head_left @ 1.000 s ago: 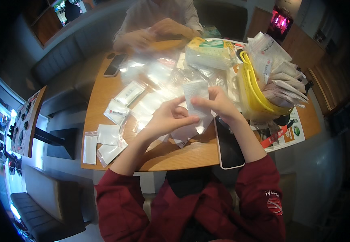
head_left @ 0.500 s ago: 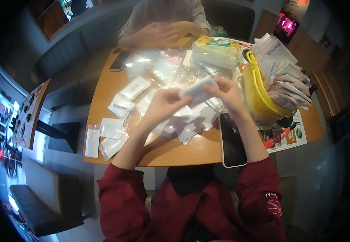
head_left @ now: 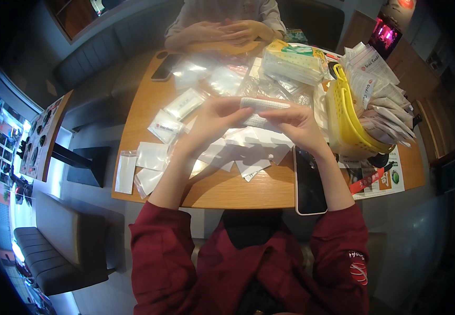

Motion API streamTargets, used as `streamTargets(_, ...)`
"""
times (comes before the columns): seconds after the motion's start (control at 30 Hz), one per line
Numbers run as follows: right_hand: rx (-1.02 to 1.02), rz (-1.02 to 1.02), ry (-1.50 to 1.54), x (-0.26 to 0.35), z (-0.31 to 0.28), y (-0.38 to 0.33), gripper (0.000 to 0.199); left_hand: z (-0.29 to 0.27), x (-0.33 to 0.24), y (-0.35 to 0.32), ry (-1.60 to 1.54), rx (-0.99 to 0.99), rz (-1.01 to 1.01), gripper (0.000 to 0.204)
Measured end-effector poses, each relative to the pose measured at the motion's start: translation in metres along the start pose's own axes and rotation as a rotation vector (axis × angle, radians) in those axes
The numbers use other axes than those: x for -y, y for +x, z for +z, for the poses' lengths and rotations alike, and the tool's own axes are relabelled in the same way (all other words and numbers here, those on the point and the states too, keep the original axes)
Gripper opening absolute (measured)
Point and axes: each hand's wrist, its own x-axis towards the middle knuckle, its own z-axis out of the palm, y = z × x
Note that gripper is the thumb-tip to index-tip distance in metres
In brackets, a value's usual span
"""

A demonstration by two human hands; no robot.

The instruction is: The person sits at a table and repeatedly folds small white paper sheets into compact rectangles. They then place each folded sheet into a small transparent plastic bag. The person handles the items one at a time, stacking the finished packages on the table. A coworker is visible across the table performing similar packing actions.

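Above the middle of the table, both my hands grip a small folded white paper napkin (head_left: 263, 106) with a dimpled surface. My left hand (head_left: 218, 122) pinches its left end, thumb on the near face. From the other side, my right hand (head_left: 300, 127) has its thumb and fingers pressed on the napkin's right part. Beneath the hands lie several flat white paper pieces (head_left: 251, 160), partly in shadow. Filled clear sachets, such as a printed one (head_left: 165, 126) and a long slim one (head_left: 126, 172), lie left of my left forearm.
A yellow basket (head_left: 337, 113) stuffed with packed sachets (head_left: 382, 86) stands at the right. A phone (head_left: 310, 184) lies by my right forearm; another phone (head_left: 165, 67) is far left. Clear plastic bags (head_left: 222, 81) and a green-yellow package (head_left: 296, 60) lie behind. Another person's hands (head_left: 232, 32) rest at the far edge.
The napkin has been turned between my hands and now lies more level, its dimpled face showing. My right fingers have shifted from its upper corner onto its near face. The view has moved slightly.
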Motion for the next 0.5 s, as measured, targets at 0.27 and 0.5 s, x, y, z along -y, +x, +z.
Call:
streamTargets(0.27, 0.04, 0.097, -0.057, 0.005, -0.004, 0.001, 0.031, -0.001, 0.001, -0.001, 0.012, 0.034, 0.007, 0.029)
streamTargets(0.5, -0.302, 0.117, -0.19, -0.019, -0.015, 0.004, 0.039, -0.033, 0.023, -0.003, 0.839, 0.073, -0.074, 0.033)
